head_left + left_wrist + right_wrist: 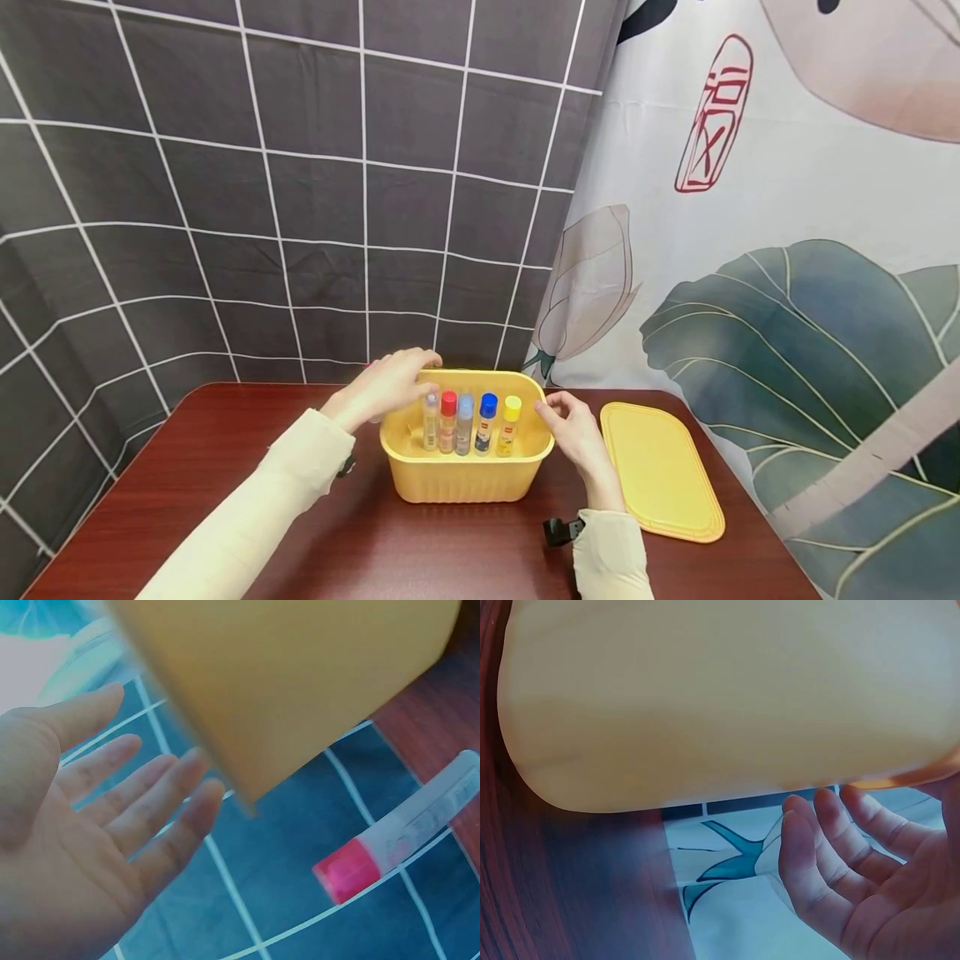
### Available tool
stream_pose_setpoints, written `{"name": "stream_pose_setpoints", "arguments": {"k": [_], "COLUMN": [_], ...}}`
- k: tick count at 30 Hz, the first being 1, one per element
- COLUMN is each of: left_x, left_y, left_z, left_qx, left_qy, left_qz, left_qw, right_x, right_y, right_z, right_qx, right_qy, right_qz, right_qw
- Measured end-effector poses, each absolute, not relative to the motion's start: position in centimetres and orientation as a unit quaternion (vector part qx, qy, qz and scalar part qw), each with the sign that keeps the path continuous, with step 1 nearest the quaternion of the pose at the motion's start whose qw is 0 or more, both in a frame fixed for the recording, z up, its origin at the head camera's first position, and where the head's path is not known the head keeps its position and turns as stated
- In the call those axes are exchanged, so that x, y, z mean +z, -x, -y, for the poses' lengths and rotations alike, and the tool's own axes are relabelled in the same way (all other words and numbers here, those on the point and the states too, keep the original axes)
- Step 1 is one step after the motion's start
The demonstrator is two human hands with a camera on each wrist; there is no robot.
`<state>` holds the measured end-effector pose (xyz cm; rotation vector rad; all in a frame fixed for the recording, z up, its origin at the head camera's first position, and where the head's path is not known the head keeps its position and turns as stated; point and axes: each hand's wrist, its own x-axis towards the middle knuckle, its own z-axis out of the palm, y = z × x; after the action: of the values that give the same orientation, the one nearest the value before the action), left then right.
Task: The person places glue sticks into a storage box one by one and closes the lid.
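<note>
A yellow plastic storage box stands on the table with its top uncovered. Inside it, several capped tubes that look like glue sticks stand upright in a row, with purple, red, light blue, dark blue and yellow caps. My left hand hovers at the box's left rim; in the left wrist view its fingers are spread and hold nothing. At the right rim, my right hand has its thumb over the edge and its fingers outside, pinching the rim. Another tube with a pink cap lies beyond the box.
A yellow lid lies flat on the reddish-brown table, right of the box. Behind the table hang a dark grid-patterned cloth and a white cloth with leaf prints.
</note>
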<state>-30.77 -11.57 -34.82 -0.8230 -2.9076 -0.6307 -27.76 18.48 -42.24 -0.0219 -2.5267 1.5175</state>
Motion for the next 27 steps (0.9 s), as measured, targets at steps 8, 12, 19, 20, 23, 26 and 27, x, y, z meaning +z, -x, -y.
{"name": "stream_pose_setpoints", "arguments": {"k": [8, 12, 19, 20, 23, 26, 27], "left_x": [-34.1, -34.6, -35.6, -35.8, -36.3, -36.8, -36.9], "left_y": [31.3, 31.8, 32.4, 32.5, 32.7, 32.8, 32.9], "left_z": [13.3, 14.5, 16.6, 16.8, 17.4, 17.9, 18.0], "left_qx": [-0.222, -0.231, -0.234, -0.233, -0.230, -0.229, -0.229], "left_qy": [0.220, 0.189, 0.160, 0.155, 0.148, 0.145, 0.145], "left_qz": [0.947, 0.951, 0.954, 0.955, 0.957, 0.959, 0.959], "left_qw": [0.074, 0.086, 0.100, 0.099, 0.093, 0.088, 0.087], "right_x": [-42.2, -42.2, -42.2, -42.2, -42.2, -42.2, -42.2], "right_y": [27.7, 27.6, 27.6, 27.6, 27.6, 27.6, 27.6], "right_z": [-18.6, -18.6, -18.5, -18.5, -18.6, -18.6, -18.6], "right_qx": [0.512, 0.513, 0.512, 0.511, 0.509, 0.511, 0.511], "right_qy": [0.009, 0.007, 0.007, 0.007, 0.004, 0.005, 0.006], "right_qz": [0.854, 0.853, 0.854, 0.854, 0.855, 0.854, 0.854], "right_qw": [0.094, 0.093, 0.096, 0.096, 0.095, 0.094, 0.094]}}
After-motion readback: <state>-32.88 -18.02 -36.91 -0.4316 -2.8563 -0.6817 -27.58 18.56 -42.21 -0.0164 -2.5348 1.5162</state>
